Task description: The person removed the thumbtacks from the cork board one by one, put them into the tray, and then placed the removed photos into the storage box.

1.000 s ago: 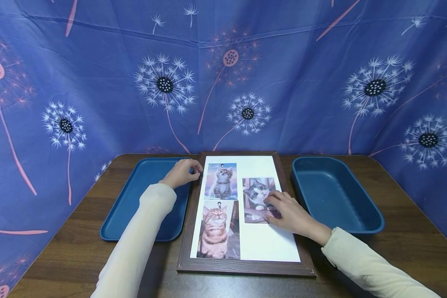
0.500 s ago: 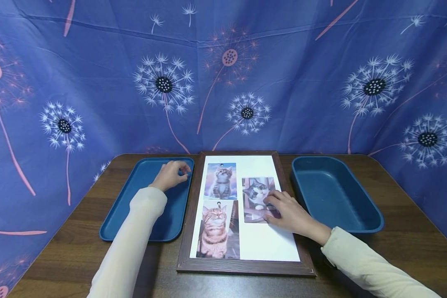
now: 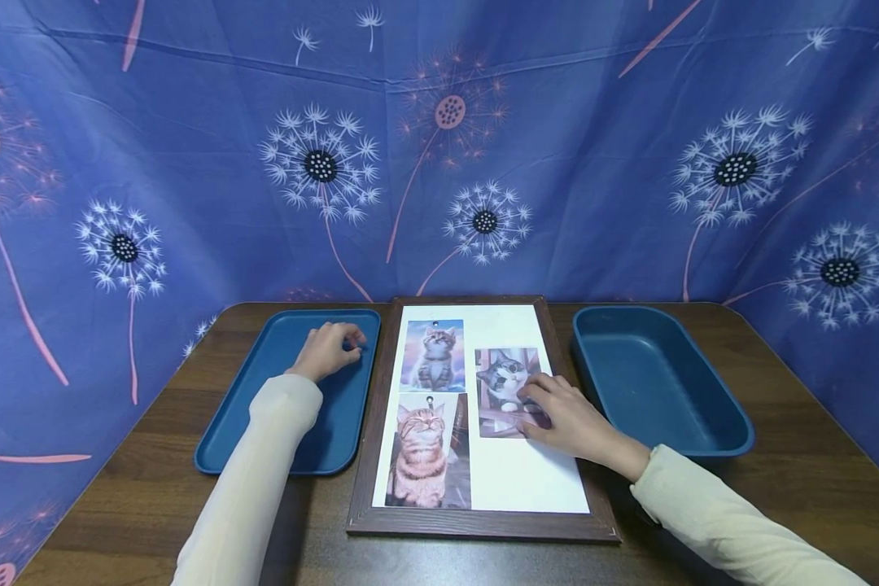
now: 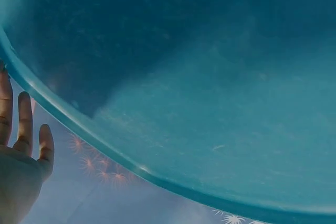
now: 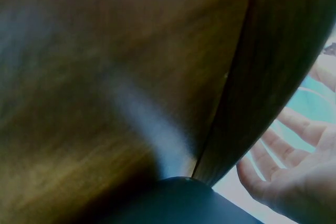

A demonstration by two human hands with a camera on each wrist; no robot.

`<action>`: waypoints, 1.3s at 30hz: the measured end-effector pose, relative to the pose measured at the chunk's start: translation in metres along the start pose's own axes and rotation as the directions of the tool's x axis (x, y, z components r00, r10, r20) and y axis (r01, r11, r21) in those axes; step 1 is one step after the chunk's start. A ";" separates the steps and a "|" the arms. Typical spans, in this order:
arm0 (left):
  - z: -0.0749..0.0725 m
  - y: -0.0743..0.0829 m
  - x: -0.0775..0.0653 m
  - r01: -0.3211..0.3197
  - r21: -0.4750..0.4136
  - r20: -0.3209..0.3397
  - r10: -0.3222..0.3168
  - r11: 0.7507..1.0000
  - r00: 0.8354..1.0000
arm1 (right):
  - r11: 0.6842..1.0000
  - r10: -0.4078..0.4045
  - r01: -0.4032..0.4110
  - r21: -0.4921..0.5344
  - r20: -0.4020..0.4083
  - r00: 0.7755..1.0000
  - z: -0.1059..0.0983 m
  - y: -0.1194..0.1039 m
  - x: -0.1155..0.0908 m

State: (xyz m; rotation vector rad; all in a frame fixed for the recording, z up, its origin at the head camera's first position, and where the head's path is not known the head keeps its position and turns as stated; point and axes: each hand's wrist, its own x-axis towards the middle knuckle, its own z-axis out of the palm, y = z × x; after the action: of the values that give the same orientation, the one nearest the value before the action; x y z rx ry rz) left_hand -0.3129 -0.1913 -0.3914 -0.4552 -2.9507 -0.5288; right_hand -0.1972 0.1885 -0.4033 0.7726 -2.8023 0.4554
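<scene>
My left hand (image 3: 327,352) is over the blue tray (image 3: 230,435), its fingers loosely bent and a gap showing between index finger and thumb. In the left wrist view, several fingers (image 4: 25,121) of it appear beside the tray's rim. My right hand (image 3: 571,419) rests its fingertips and thumb on a photo of a grey-and-white cat (image 3: 501,382), which lies flat on the white board (image 3: 523,484); the hand covers the photo's lower right part. Left of it are a kitten photo (image 3: 435,358) and an orange cat photo (image 3: 420,464), each with a small round pin or magnet at the top.
A dark wooden frame (image 3: 483,525) borders the board. At the right stands a deep blue bin (image 3: 659,391). All of this is on a brown wooden table (image 3: 798,505), with a blue dandelion-print cloth (image 3: 593,163) hanging behind.
My left hand has moved left, from the board's left edge to over the blue tray. My right hand and the photo under it have stayed in place.
</scene>
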 end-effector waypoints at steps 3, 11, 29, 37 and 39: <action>0.000 0.000 -0.002 0.004 0.005 0.006 -0.004 1.000 1.000 | 1.000 -0.003 0.003 0.002 -0.001 1.000 -0.001 0.000 0.000; 0.000 0.000 -0.004 0.016 0.012 0.023 -0.016 1.000 1.000 | 1.000 0.001 -0.001 0.002 0.004 1.000 -0.001 0.000 0.000; 0.001 -0.007 -0.009 0.028 0.004 0.027 -0.028 1.000 0.999 | 1.000 0.007 -0.007 0.011 0.011 1.000 -0.003 -0.002 -0.001; -0.003 -0.005 -0.007 0.009 0.008 0.012 -0.009 1.000 1.000 | 1.000 0.007 -0.007 0.009 0.009 1.000 -0.003 -0.002 -0.001; -0.004 -0.003 -0.006 -0.003 0.003 0.009 0.003 1.000 1.000 | 1.000 0.006 -0.006 0.007 0.010 1.000 -0.003 -0.001 -0.002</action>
State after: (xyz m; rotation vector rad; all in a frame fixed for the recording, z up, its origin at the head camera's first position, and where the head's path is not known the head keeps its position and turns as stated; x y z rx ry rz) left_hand -0.3077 -0.1973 -0.3901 -0.4626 -2.9582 -0.5226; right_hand -0.1948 0.1891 -0.4005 0.7697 -2.8141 0.4648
